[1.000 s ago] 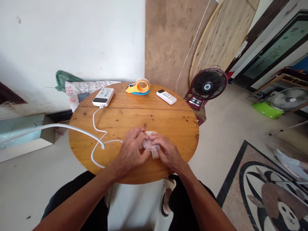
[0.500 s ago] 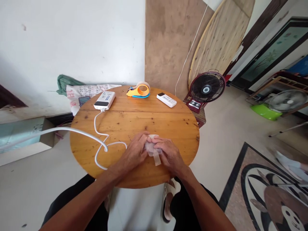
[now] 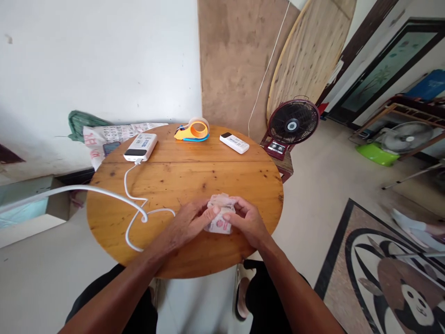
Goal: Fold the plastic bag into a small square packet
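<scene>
Between my two hands is a small packet in crinkled translucent wrapping (image 3: 220,226), with pink-red print showing on its near face. My left hand (image 3: 196,218) grips its left side, the thumb lying across the top. On the opposite side, my right hand (image 3: 247,220) holds it with the thumb pressed on the wrapping and the fingers curled behind. The packet is over the near part of the round wooden table (image 3: 167,178); whether it touches the wood I cannot tell.
A yellow and blue tape dispenser (image 3: 193,131) stands at the table's back. Left of it lies a white power bank (image 3: 141,147) with a white cable (image 3: 128,185) looping over the left side. Another white device (image 3: 234,143) lies back right. Beyond the right edge is a dark red fan (image 3: 292,125).
The packet has turned in my hands: its printed face now shows, and the loose tape strip that hung toward me is out of sight. My thumbs have shifted on the wrapping.
</scene>
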Tool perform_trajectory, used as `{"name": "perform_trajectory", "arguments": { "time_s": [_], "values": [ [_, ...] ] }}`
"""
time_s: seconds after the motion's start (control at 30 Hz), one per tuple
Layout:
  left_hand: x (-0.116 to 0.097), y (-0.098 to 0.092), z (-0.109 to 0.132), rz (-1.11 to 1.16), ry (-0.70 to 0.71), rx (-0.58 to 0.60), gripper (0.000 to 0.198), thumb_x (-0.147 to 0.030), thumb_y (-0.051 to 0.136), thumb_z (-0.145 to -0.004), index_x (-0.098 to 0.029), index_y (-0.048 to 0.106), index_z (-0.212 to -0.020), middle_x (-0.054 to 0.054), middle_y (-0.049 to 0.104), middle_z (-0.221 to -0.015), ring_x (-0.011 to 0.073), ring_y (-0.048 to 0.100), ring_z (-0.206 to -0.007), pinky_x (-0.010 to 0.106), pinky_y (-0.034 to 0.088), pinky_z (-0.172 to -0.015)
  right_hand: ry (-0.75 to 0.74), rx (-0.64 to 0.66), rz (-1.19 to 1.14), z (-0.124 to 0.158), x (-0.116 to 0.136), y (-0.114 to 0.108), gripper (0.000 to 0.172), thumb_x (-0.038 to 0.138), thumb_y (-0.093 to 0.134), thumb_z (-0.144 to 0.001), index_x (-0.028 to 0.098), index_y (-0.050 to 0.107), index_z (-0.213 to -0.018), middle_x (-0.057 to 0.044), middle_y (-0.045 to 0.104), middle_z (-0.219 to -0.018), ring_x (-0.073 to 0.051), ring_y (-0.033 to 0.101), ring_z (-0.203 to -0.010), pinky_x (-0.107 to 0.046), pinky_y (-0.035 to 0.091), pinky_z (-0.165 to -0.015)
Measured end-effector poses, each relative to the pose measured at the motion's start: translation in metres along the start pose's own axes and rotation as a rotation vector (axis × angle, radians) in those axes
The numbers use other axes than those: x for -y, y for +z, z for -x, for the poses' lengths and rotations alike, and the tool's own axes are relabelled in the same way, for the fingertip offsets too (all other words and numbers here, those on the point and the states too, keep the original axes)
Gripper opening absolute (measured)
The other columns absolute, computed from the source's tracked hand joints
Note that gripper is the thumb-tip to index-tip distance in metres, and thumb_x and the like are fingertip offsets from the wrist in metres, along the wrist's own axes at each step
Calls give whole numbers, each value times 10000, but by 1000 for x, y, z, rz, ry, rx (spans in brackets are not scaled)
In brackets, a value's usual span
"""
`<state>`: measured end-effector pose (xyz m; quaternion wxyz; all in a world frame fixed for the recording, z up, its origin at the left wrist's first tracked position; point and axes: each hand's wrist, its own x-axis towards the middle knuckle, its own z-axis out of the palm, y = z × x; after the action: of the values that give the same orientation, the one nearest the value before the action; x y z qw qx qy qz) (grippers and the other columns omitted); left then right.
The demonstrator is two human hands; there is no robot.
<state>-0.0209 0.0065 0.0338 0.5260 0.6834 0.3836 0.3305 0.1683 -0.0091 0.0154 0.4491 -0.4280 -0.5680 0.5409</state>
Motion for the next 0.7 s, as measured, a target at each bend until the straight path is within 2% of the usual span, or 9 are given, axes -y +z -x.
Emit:
{"name": "perform_trajectory", "arguments": {
  "time_s": [0.1, 0.2, 0.4, 0.53, 0.6, 0.7],
  "values": [
    [5, 4, 0, 133, -20, 70, 447, -408, 612, -836, -181, 584, -1219, 70, 671, -1140, 240, 609, -1023, 315, 466, -877, 30, -5, -48, 0, 1, -3, 332, 378, 705, -750, 199, 634, -1020, -39, 710, -993, -208, 665, -934, -349, 544, -820],
    [7, 9, 0, 255, -68, 85, 444, -390, 621, -832, -171, 571, -1215, 85, 657, -1175, 238, 603, -1054, 334, 462, -901, 28, -19, -39, 0, 3, -2, 308, 373, 706, -751, 196, 645, -996, -32, 709, -952, -198, 663, -894, -324, 540, -780],
    [9, 10, 0, 327, -151, -3, 387, -357, 649, -796, -140, 592, -1110, 71, 681, -1002, 211, 612, -923, 324, 473, -822, -27, -72, 85, -3, -5, 3, 294, 389, 668, -792, 196, 665, -1014, -23, 701, -897, -169, 649, -783, -281, 527, -704],
    [9, 10, 2, 357, -131, -35, 344, -354, 668, -773, -149, 591, -1039, 46, 666, -926, 199, 602, -893, 317, 464, -812, -191, -144, 312, -2, -7, 3, 207, 349, 666, -798, 202, 695, -941, -43, 695, -950, -185, 642, -879, -301, 517, -802],
    [10, 11, 3, 358, -117, -50, 327, -355, 676, -765, -155, 589, -1010, 40, 659, -917, 191, 596, -885, 311, 458, -810, -272, -136, 374, -1, -5, 4, 177, 321, 649, -818, 219, 699, -954, -48, 690, -996, -190, 635, -943, -318, 501, -870],
    [11, 11, 2, 341, -119, -65, 326, -369, 675, -761, -158, 584, -992, 34, 649, -905, 182, 588, -866, 304, 452, -795, -322, -112, 414, -1, -3, 4, 169, 302, 615, -850, 231, 698, -979, -49, 688, -997, -186, 632, -959, -324, 492, -892]
  ]
}}
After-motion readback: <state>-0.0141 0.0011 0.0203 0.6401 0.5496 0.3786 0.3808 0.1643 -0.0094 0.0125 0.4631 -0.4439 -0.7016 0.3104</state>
